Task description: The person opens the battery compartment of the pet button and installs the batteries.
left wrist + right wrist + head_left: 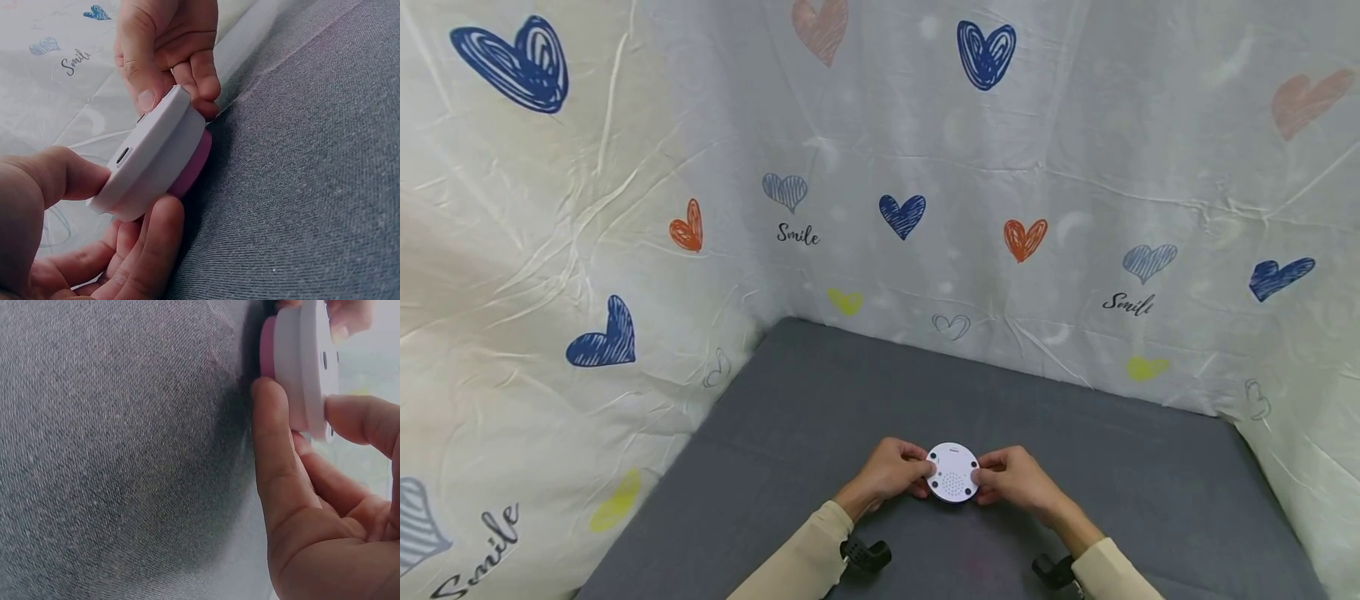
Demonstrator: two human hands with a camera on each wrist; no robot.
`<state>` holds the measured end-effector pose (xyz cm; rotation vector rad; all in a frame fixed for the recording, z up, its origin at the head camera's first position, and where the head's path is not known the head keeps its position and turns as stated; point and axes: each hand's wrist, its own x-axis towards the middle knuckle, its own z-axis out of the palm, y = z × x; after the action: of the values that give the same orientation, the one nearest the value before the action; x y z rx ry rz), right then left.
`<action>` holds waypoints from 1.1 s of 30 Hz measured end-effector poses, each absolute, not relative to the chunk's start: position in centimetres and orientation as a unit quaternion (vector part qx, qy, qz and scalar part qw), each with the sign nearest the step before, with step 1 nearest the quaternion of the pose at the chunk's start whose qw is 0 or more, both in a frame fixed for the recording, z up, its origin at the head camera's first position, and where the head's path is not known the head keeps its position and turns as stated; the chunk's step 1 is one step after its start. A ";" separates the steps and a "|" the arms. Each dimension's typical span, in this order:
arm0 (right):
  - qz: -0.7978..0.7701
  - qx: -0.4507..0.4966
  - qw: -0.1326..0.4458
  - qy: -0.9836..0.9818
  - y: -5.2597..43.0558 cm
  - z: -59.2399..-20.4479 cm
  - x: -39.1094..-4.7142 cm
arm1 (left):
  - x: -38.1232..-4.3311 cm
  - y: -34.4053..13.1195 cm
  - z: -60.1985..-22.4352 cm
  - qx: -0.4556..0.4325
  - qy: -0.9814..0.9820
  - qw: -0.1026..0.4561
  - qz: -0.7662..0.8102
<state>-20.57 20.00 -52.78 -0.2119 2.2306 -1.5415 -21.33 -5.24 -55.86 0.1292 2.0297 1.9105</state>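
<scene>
A round white device [953, 473] with a cluster of small holes and several dark round feet on its upward face is held between both hands. My left hand [891, 471] pinches its left edge, thumb on the upward face and fingers beneath. On the opposite edge, my right hand [1021, 479] pinches it the same way. The left wrist view shows a small dark slot in the side of the white device [147, 159] and a pink part [192, 164] underneath. In the right wrist view that pink part [267, 347] faces the grey cloth.
Grey cloth [850, 392] covers the flat surface under the hands. A white curtain [1075, 167] printed with hearts and "Smile" rises behind it and along both sides. Each wrist wears a black strapped device [867, 553].
</scene>
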 end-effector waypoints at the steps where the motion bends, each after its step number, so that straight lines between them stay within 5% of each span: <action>1: -0.555 -0.074 0.208 0.802 20.0 -52.8 -20.5 | -21.3 -5.2 -55.8 0.047 0.717 0.174 0.673; 9: -0.549 -0.081 0.167 0.815 19.9 -52.4 -20.2 | -21.0 -5.3 -55.3 0.067 0.732 0.152 0.661; 19: -0.519 -0.115 0.072 0.844 20.0 -51.3 -20.7 | -21.9 -5.4 -53.9 0.127 0.777 0.061 0.614; 33: -0.432 -0.233 -0.111 0.864 20.2 -50.2 -20.6 | -22.4 -5.5 -51.5 0.214 0.787 -0.054 0.576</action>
<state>-20.56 20.18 -50.22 -0.7892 2.9256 -1.4634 -22.42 -5.49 -51.48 0.6967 2.5617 1.8753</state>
